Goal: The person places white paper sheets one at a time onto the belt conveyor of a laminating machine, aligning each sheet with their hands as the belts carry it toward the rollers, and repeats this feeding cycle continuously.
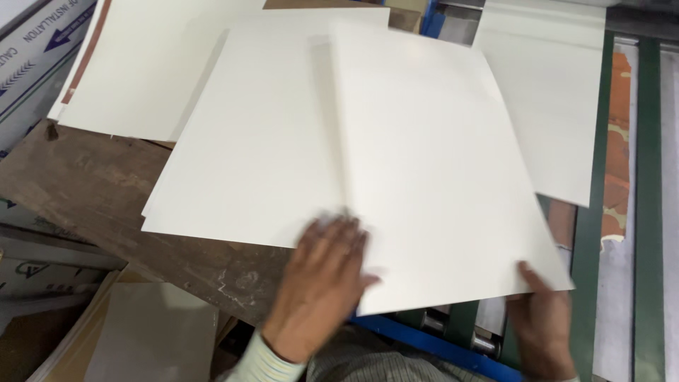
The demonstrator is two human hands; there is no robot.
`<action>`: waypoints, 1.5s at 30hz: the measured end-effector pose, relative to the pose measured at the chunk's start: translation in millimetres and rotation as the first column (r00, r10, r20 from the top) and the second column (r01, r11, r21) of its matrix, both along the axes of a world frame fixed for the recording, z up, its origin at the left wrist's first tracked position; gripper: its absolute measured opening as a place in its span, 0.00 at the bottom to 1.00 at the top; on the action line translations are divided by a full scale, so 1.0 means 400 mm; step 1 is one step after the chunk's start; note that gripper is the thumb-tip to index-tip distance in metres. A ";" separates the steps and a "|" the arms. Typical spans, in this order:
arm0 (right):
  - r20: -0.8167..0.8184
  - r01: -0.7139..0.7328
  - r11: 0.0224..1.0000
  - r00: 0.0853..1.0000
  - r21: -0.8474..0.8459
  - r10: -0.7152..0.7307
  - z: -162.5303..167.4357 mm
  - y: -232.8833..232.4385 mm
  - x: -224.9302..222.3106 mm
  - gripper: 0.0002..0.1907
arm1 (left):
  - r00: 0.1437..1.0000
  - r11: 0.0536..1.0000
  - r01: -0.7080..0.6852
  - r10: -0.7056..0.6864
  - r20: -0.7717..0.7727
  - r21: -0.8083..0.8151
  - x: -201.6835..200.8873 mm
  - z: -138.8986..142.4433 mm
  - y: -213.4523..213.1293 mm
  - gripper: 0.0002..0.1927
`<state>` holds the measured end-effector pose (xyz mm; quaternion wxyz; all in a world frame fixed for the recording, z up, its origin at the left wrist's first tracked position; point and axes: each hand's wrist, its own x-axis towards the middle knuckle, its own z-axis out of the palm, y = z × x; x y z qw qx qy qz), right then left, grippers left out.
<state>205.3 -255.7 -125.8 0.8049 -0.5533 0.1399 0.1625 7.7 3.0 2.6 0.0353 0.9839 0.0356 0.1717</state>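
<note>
A large white sheet (438, 163) lies tilted over a stack of white sheets (254, 148) on a dark wooden board (92, 184). My left hand (322, 283) rests flat on the sheet's near edge, fingers spread and blurred by motion. My right hand (541, 322) pinches the sheet's near right corner, thumb on top. The sheet's right part hangs over a green machine bed (587, 233).
More white sheets lie at the back left (141, 64) and on the machine at the back right (552, 106). A blue frame rail (417, 339) with rollers runs below my hands. Cardboard boxes (42, 42) and flat boards (141, 332) sit at the left.
</note>
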 end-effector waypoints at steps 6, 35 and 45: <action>0.039 0.297 0.933 0.955 -0.202 -0.295 -0.115 -0.165 0.088 0.21 | 0.998 0.977 -0.010 -0.003 0.062 0.211 -0.003 -0.002 0.086 0.23; -0.086 -0.146 0.989 0.986 0.000 0.146 -0.168 -0.049 0.084 0.21 | 0.996 0.989 0.015 -0.002 0.088 -0.149 -0.049 0.028 0.145 0.24; 0.382 -0.741 0.556 0.671 0.377 0.635 -0.044 0.068 -0.128 0.29 | 0.998 0.998 0.061 -0.062 -0.027 -0.025 0.093 -0.022 -0.070 0.32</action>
